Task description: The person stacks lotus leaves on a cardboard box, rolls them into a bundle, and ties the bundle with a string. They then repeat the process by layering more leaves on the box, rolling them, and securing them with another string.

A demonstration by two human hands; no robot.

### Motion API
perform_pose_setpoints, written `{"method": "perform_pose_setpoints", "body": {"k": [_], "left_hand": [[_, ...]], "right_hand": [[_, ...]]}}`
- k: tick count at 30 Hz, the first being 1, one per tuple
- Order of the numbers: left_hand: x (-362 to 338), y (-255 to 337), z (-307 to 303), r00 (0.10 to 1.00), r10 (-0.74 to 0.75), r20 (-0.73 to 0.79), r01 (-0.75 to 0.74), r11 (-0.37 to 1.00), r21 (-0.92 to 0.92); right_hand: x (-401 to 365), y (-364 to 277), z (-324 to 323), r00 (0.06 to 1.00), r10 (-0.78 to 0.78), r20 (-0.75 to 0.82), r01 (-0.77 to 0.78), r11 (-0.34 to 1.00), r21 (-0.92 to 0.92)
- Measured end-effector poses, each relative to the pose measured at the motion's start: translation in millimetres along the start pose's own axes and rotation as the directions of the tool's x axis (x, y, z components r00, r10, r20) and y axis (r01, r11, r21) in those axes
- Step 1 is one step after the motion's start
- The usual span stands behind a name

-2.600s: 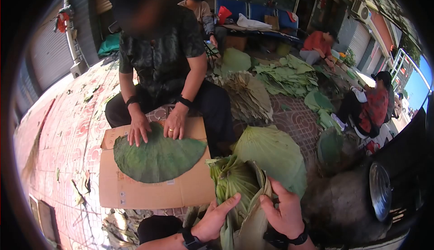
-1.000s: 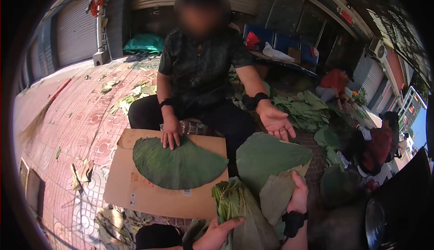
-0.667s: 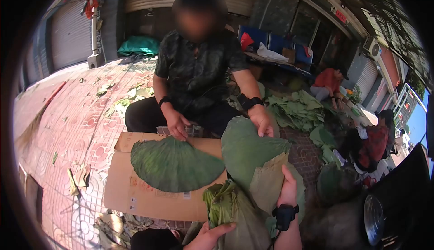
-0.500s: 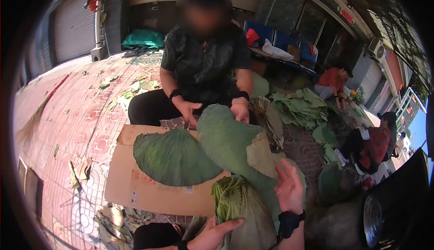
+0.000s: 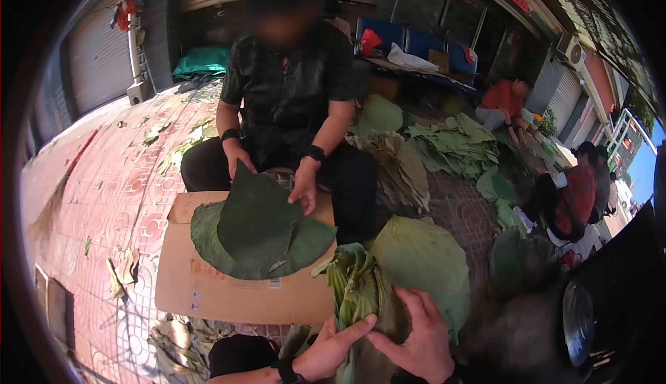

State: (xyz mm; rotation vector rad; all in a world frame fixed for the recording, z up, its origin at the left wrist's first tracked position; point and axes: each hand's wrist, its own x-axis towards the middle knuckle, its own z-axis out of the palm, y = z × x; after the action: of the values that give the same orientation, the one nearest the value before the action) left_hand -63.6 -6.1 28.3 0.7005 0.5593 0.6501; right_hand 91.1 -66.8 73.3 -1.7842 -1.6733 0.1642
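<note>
Green leaf bundle (image 5: 354, 290) stands just off the near right corner of the cardboard (image 5: 208, 294); I can't tell what's carrying it. Left hand (image 5: 331, 348) grasps its lower left side, thumb across the front. Right hand (image 5: 416, 339) lies flat on the lower right, fingers spread, not clenched. Pale wide leaf (image 5: 427, 256) touches the bundle's right side. At the cardboard's far edge, co-worker's hands (image 5: 305, 186) hold a dark leaf (image 5: 253, 221) on top of 1 wider leaf (image 5: 208, 245).
</note>
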Motion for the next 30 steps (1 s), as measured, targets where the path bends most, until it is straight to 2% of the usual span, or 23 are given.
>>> {"method": "perform_pose_setpoints", "body": {"k": [4,7,11,12,15,16,19,22,23,25,28,29,30], "left_hand": [[11,-8,9,1.000,-0.006,-0.015,0.006,1.000,0.013],[18,-15,13,0.996,-0.046,-0.071,0.048,0.999,0.018],[21,-11,19,0.987,-0.119,-0.111,0.117,0.993,-0.023],[21,-13,18,0.984,-0.136,-0.113,0.131,0.990,-0.044],[21,-13,17,0.982,-0.131,-0.136,0.128,0.991,-0.028],[20,-12,17,0.982,-0.120,-0.147,0.120,0.993,-0.009],[17,-12,16,0.979,-0.155,-0.136,0.150,0.988,-0.047],[15,-13,13,0.991,-0.102,-0.084,0.106,0.993,0.048],[14,-15,12,0.999,-0.032,-0.019,0.033,0.997,0.064],[15,-24,6,0.997,-0.077,0.020,0.077,0.997,0.016],[15,-29,2,0.998,-0.068,-0.002,0.068,0.994,0.091],[13,-29,5,0.997,-0.077,-0.002,0.077,0.996,0.054],[10,-26,6,0.997,-0.071,0.015,0.071,0.997,0.038]], "right_hand": [[-7,27,-3,0.993,0.106,-0.047,-0.092,0.966,0.242],[-9,45,-26,0.924,0.352,0.146,-0.380,0.820,0.427],[-10,87,-31,0.902,0.432,0.027,-0.304,0.590,0.748],[-8,85,-37,0.864,0.504,0.021,-0.308,0.495,0.812],[-5,77,-51,0.817,0.576,-0.009,-0.111,0.173,0.979],[-2,83,-51,0.851,0.523,-0.045,-0.032,0.137,0.990],[9,62,-50,0.791,0.607,-0.073,0.050,0.055,0.997],[1,55,-26,0.923,0.385,-0.019,-0.159,0.424,0.892],[2,48,-18,0.954,0.299,-0.012,-0.179,0.603,0.778],[2,23,-10,0.993,0.109,0.037,-0.113,0.876,0.469],[-1,-4,-8,0.989,0.101,0.108,-0.137,0.902,0.408],[-2,-8,-10,0.987,0.107,0.121,-0.146,0.914,0.379],[-1,-9,-13,0.956,0.162,0.244,-0.237,0.917,0.321]]}}
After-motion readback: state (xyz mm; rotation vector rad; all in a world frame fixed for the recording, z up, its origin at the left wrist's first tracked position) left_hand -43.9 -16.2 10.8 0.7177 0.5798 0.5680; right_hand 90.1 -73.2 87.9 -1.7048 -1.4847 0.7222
